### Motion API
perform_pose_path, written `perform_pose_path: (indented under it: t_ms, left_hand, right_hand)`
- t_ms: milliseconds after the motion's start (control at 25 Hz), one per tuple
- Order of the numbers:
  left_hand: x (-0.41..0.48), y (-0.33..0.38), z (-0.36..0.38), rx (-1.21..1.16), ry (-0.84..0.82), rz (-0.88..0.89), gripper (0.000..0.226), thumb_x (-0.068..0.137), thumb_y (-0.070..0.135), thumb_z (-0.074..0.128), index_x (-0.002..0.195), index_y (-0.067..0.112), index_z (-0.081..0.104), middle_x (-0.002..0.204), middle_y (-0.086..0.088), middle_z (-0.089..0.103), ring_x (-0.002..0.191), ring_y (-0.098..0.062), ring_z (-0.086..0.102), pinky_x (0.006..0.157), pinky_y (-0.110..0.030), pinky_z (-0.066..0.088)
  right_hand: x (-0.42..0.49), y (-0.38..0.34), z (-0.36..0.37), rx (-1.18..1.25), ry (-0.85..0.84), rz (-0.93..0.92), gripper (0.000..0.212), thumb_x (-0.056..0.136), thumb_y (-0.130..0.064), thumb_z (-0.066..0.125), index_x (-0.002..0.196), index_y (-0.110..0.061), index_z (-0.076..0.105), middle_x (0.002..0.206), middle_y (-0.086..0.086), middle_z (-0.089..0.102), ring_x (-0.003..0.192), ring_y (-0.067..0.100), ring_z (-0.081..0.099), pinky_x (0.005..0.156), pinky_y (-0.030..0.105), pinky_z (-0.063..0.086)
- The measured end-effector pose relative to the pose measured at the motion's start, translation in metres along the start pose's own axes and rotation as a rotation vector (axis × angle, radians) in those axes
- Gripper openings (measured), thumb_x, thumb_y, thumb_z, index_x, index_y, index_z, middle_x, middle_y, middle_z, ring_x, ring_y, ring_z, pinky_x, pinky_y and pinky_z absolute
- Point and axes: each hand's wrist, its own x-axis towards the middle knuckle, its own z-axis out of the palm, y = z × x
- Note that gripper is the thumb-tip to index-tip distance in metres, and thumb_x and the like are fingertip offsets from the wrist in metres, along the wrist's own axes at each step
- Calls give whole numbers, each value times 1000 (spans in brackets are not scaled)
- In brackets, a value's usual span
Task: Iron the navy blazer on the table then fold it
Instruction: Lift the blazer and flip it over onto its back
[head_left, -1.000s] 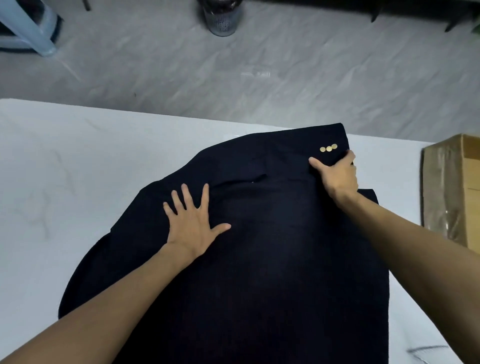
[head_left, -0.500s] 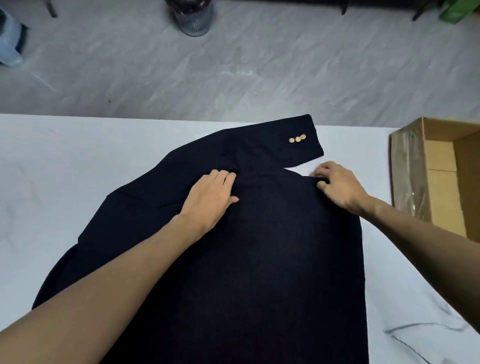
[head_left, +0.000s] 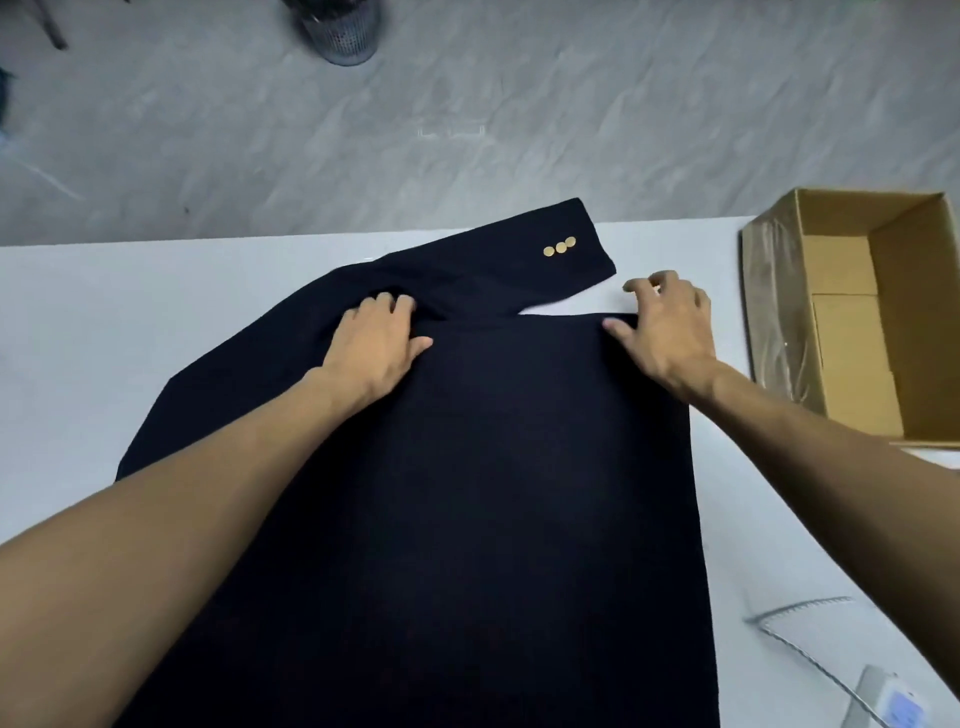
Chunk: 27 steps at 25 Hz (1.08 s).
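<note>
The navy blazer (head_left: 467, 493) lies flat on the white table (head_left: 104, 322), its body folded into a long panel that runs toward me. One sleeve (head_left: 509, 270) with three gold buttons (head_left: 559, 248) lies slanted across the far end. My left hand (head_left: 371, 345) sits at the panel's far left edge, fingertips curled into the fabric fold below the sleeve. My right hand (head_left: 672, 332) covers the panel's far right corner, thumb on top of the cloth and fingers bent past the edge, pinching it.
An open cardboard box (head_left: 779, 291) stands on the table at the right. A grey cord (head_left: 800, 618) and a small white device (head_left: 896, 701) lie at the near right. A mesh bin (head_left: 340, 31) stands on the floor beyond the table's far edge.
My left hand slid from flat on the blazer up to the fold under the sleeve and curled its fingers. My right hand left the cuff by the buttons and came down to the panel's corner.
</note>
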Motion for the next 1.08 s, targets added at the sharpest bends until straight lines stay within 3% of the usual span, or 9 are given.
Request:
perform_pose_path:
  t_ms: [80,160,240,360,480,600,760,920,1080]
  left_hand:
    - [-21,5,16,140,173,177,65,99,48,44,149,8,34,149,-22,37,137,-37,36,115,-46,28]
    - [-44,8,37,291,169,277,74,100,55,28,157,12,13,160,-26,15,149,-40,14,122,-49,15]
    - [-56,7,57,385,-4,190,76,98,60,11,156,14,-9,161,-30,-2,150,-44,-1,123,-51,7]
    - [-43,13,62,391,-132,59,76,95,62,-1,150,15,-25,157,-33,-18,148,-45,-14,123,-51,-1]
    - [-29,27,49,344,-162,16,73,102,57,12,157,15,-12,159,-32,-11,149,-46,-8,122,-51,2]
    - [-74,37,47,157,-21,48,65,105,46,27,158,14,7,163,-24,4,151,-38,4,124,-46,9]
    - [-207,42,78,-6,-65,-31,63,99,40,51,151,11,31,159,-21,21,147,-35,23,121,-45,24]
    - [-306,58,105,-175,-82,-500,64,86,32,73,136,4,46,139,-23,43,121,-39,46,100,-49,44]
    - [-362,77,125,-501,-85,-971,42,91,40,63,114,6,54,113,-16,59,99,-40,60,81,-42,49]
  right_hand:
    - [-28,-5,20,-41,44,-235,57,93,-44,56,144,-21,42,150,13,35,138,31,31,118,47,16]
    - [-65,-15,48,-116,30,-489,60,97,-49,42,151,-25,32,158,10,26,144,31,24,118,50,17]
    - [-92,-21,72,-186,-119,-515,65,98,-57,23,155,-27,16,162,8,15,148,31,15,118,53,17]
    - [-75,-10,79,-213,-144,-415,63,98,-60,11,153,-33,-2,163,7,3,150,29,3,119,55,9]
    - [-60,-19,63,-175,-194,-319,64,100,-51,27,156,-30,3,163,6,1,150,29,1,120,50,4]
    - [-131,-36,50,157,-56,-129,62,93,-32,60,147,-12,37,154,15,28,141,34,27,117,46,25]
    - [-271,-2,53,363,-187,319,76,84,-27,73,143,-3,31,138,21,39,126,35,41,103,43,42]
    - [-341,16,58,363,-478,632,59,88,-43,67,124,-2,44,123,17,52,114,36,50,87,44,47]
    - [-374,35,70,373,-677,866,67,84,-55,65,124,-3,50,126,17,54,115,38,51,96,47,45]
